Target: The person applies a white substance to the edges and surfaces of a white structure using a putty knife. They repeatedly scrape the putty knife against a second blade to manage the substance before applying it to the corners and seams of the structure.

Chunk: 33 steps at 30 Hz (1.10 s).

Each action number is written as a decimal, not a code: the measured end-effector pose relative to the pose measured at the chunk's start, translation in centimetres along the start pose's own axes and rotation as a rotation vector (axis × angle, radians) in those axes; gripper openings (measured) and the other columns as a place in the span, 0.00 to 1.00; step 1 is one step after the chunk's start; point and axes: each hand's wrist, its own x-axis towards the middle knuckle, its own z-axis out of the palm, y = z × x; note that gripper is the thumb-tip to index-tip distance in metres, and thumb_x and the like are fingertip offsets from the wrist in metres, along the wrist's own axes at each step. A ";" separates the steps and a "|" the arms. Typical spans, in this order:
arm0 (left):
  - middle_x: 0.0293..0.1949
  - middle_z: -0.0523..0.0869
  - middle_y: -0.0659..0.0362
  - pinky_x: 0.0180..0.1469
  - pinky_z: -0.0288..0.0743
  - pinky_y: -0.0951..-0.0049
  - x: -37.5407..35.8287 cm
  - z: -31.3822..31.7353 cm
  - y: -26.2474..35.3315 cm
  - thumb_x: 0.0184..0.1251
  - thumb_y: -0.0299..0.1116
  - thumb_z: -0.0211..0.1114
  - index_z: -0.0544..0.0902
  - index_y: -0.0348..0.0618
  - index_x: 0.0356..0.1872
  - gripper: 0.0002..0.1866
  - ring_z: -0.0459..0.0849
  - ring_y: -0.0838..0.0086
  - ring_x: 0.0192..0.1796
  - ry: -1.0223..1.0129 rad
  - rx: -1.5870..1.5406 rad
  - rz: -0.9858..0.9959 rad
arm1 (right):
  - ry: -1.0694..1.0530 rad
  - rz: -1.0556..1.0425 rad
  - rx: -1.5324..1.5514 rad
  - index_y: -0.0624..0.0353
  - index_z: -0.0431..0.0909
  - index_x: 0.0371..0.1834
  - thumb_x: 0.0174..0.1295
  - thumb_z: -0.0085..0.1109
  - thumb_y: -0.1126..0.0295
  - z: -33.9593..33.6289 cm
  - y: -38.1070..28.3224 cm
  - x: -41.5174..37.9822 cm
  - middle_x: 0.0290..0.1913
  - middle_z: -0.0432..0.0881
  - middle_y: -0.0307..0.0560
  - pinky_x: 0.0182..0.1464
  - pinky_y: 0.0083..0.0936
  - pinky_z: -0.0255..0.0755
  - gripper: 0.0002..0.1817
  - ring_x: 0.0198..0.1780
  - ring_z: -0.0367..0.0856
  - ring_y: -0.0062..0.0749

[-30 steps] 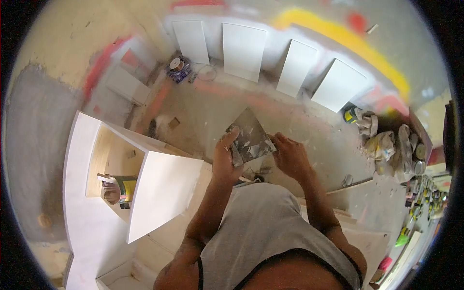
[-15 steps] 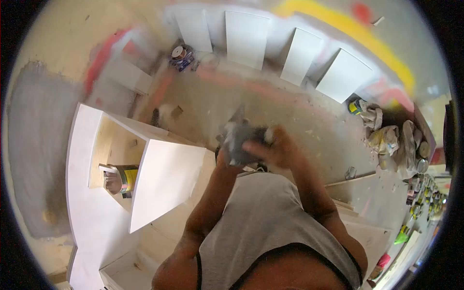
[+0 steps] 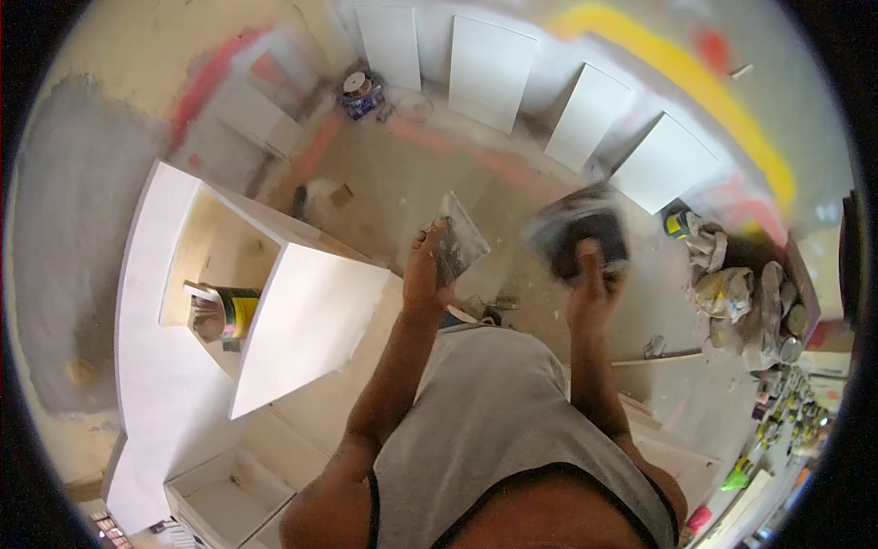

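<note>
My left hand (image 3: 426, 270) is closed round a flat, greyish plate (image 3: 465, 240) with whitish smears, held out over the floor. To the right of it and apart from it, my right hand (image 3: 593, 279) grips a dark, flat block (image 3: 572, 240), its thumb lying across the top. Motion blurs the block's edges, so its exact kind cannot be told. Left of my hands stands a white cabinet (image 3: 306, 316) with an open compartment, in which a can (image 3: 240, 316) with a yellow and black label sits.
Several white panels (image 3: 492, 69) lean along the far wall. A spool (image 3: 358, 85) stands on the floor beside them. At the right are a can (image 3: 678, 225), crumpled bags (image 3: 725, 293) and several more cans. An open white drawer box (image 3: 229, 485) is at lower left.
My hands were close together in front of my body and have moved apart. The dark block has gone to the right with my right hand, and the plate in my left hand now shows plainly.
</note>
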 end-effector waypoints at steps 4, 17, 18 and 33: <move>0.39 0.82 0.61 0.43 0.80 0.70 -0.9 0.8 -0.9 0.68 0.33 0.64 0.76 0.44 0.46 0.10 0.82 0.74 0.41 0.037 0.132 0.043 | -0.296 -0.430 -0.638 0.61 0.77 0.51 0.66 0.57 0.70 -1.1 3.8 1.6 0.51 0.83 0.49 0.46 0.35 0.79 0.13 0.44 0.84 0.39; 0.45 0.81 0.57 0.50 0.80 0.65 -1.9 -0.5 0.5 0.68 0.25 0.60 0.74 0.42 0.50 0.11 0.82 0.69 0.50 0.077 0.070 0.168 | -0.084 0.313 -0.027 0.63 0.78 0.43 0.66 0.59 0.65 -1.7 2.9 2.1 0.35 0.83 0.44 0.27 0.28 0.75 0.12 0.29 0.81 0.31; 0.45 0.81 0.57 0.50 0.80 0.65 -1.5 -0.8 0.6 0.68 0.25 0.60 0.74 0.42 0.50 0.11 0.82 0.69 0.50 0.078 0.074 0.167 | -0.053 0.330 0.033 0.63 0.77 0.44 0.66 0.59 0.66 -1.4 2.7 2.0 0.35 0.83 0.44 0.26 0.28 0.74 0.11 0.29 0.81 0.31; 0.50 0.78 0.62 0.51 0.74 0.79 -5.3 1.1 -0.6 0.70 0.26 0.57 0.67 0.44 0.64 0.22 0.76 0.76 0.54 -0.159 0.259 0.295 | -0.076 0.556 0.211 0.64 0.77 0.45 0.61 0.65 0.70 2.5 1.6 -1.7 0.41 0.84 0.48 0.34 0.34 0.81 0.13 0.39 0.85 0.38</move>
